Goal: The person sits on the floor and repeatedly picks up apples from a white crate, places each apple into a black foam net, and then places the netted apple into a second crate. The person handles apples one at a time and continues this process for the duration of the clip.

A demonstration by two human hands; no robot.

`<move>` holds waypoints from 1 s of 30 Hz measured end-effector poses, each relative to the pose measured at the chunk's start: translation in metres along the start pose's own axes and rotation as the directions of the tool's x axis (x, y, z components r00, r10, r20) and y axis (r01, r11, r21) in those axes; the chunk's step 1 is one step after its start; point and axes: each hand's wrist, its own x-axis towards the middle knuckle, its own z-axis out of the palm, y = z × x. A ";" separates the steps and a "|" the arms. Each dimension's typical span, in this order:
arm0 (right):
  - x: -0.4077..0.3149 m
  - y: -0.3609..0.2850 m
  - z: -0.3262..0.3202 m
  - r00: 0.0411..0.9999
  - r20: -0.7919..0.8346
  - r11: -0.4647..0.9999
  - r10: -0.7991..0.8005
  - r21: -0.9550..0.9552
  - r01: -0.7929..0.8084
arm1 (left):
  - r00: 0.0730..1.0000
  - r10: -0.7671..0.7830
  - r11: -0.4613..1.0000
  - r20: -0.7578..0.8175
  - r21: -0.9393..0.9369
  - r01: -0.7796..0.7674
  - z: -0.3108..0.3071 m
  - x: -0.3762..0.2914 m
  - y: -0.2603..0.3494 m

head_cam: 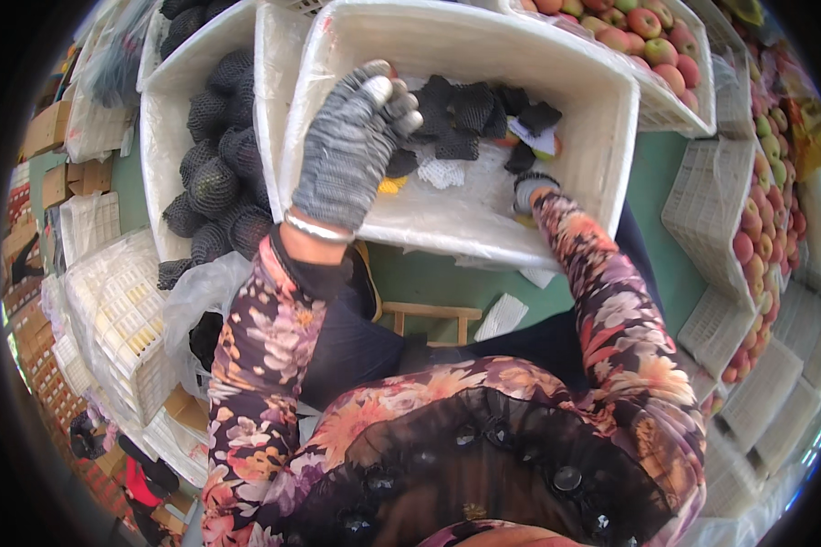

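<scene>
My left hand (359,140), in a grey knitted glove, is raised over the left side of a white plastic crate (458,246). Its fingers curl around something reddish that shows only as a sliver at the fingertips, perhaps an apple. My right hand (535,191), gloved too, reaches down inside the crate near its front right corner; the sleeve and a dark band partly hide it, and whether it holds anything cannot be told. Black foam net sleeves (472,106) lie in the crate, with a white foam net (441,172) and a yellow one (392,184) nearer the left hand.
To the left, a crate holds fruit in black nets (213,184). Apples (646,41) fill a crate at the back right, with more apples (759,239) along the right. A low wooden stool (438,311) stands between the legs; stacked crates (120,308) are at the left.
</scene>
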 end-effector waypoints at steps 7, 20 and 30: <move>-0.058 0.008 -0.021 0.929 -0.273 0.943 -0.249 0.148 0.297 | 0.993 -0.070 0.997 -0.090 0.026 0.073 0.003 -0.012 0.002; -0.295 -0.058 -0.125 -0.098 -0.993 0.507 -0.069 -0.119 0.854 | 0.967 -0.247 0.968 0.054 -0.015 0.249 0.014 -0.020 -0.025; -0.360 -0.053 -0.072 0.358 -0.853 -0.582 -0.379 0.521 0.624 | 0.917 -0.395 0.910 0.053 0.160 0.383 0.027 -0.037 -0.006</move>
